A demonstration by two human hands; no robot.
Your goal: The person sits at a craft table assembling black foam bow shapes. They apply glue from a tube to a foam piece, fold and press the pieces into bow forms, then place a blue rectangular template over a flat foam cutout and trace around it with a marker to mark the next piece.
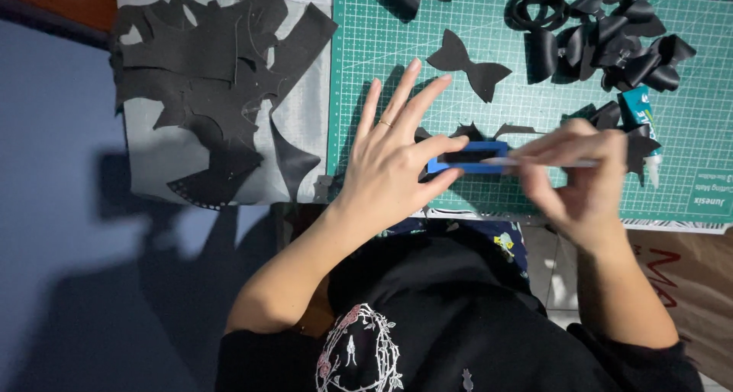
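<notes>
Teal-and-white glue tube [641,125] lies on green mat [687,132], right side, beside black bows. White label block at mat's lower-right corner [708,196]. Brown cardboard w/ red print [687,277] below mat.

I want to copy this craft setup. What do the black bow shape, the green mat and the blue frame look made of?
The black bow shape looks like thin matte faux leather or felt: flat, clean cut edges. The green mat looks like flexible plastic or rubber with a printed white grid. The blue frame, under the left hand, seems rigid plastic, smooth and evenly coloured.
</notes>
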